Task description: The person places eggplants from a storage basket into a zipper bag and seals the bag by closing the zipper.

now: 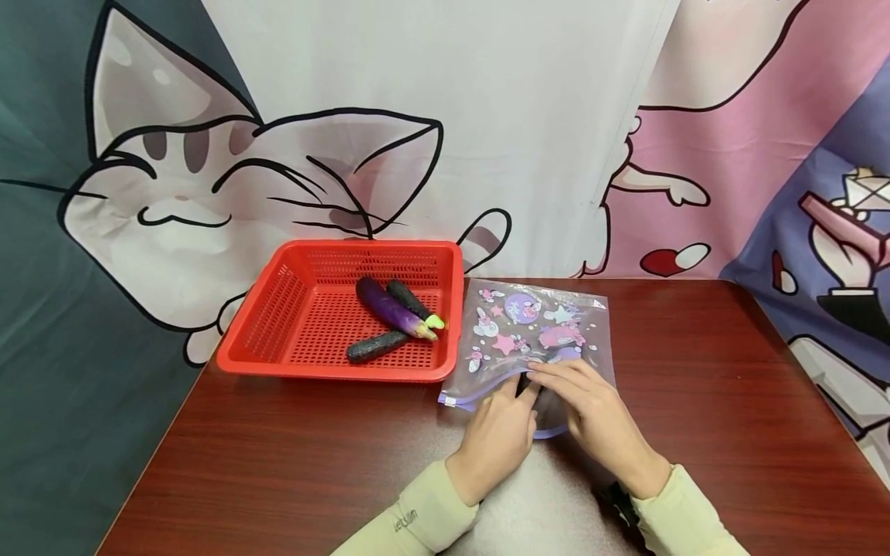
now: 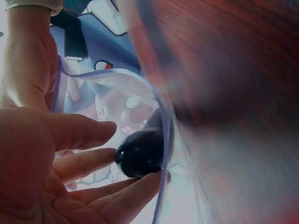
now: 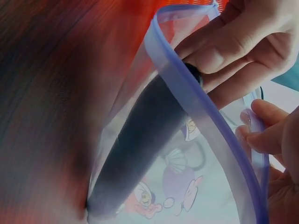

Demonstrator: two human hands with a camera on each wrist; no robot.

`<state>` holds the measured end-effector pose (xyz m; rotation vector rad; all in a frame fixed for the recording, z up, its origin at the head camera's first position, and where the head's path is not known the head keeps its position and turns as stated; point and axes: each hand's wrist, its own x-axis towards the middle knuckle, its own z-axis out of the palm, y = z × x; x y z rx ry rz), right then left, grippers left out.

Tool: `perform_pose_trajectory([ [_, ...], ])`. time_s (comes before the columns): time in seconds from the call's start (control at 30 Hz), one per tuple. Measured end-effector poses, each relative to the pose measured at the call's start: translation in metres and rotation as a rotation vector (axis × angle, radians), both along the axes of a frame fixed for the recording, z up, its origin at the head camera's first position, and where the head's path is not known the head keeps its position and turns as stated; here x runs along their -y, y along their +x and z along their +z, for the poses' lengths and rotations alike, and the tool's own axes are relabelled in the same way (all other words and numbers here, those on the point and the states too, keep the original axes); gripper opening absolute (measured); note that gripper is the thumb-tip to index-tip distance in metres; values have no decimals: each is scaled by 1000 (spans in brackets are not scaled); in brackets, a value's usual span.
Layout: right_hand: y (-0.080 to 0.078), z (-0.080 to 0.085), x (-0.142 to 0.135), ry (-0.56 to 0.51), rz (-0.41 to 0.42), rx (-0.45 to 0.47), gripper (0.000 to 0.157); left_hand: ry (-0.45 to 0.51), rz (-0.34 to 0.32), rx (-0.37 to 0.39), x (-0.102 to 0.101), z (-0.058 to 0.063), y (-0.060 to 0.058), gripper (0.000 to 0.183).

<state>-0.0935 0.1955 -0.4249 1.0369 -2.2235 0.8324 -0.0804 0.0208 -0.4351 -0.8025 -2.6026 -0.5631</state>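
Observation:
A clear zip bag (image 1: 487,301) with cartoon prints and a purple zip edge lies on the table, its mouth facing me. Inside it, a long dark vegetable (image 3: 140,126) slants through the opening; its glossy rounded end (image 2: 142,154) shows in the left wrist view. My left hand (image 1: 497,436) reaches into the mouth and holds that end, with the thumb above and other fingertips beneath. My right hand (image 1: 605,417) pinches the rim of the bag between thumb and fingers, as the right wrist view shows, keeping the mouth spread.
A red perforated basket (image 1: 341,372) stands left of the bag, close beside it. In it lie a purple eggplant (image 1: 389,307) and two dark, rough-skinned vegetables, one partly under the eggplant. A white slider (image 1: 449,401) sits at the zip's left end. A printed curtain (image 1: 542,116) hangs behind the table.

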Motion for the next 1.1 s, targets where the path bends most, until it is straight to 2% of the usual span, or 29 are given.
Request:
perform_pose_trajectory([
  [0.27,0,1,-1,17,-21,28,55,-58,-45,-28,-5,-2,-5,45],
  [0.5,0,2,0,1,-26,6,55,-109,-79,42,-8,-1,-5,47],
  [0.67,-1,3,0,-11,-25,2,57,-111,-92,54,-5,1,-3,45],
  [0.93,-1,4,-1,-24,-27,-12,59,-83,-126,17,7,12,2,40],
  [1.1,-2,3,-2,-37,-20,-18,59,-77,-159,85,17,24,8,32],
])
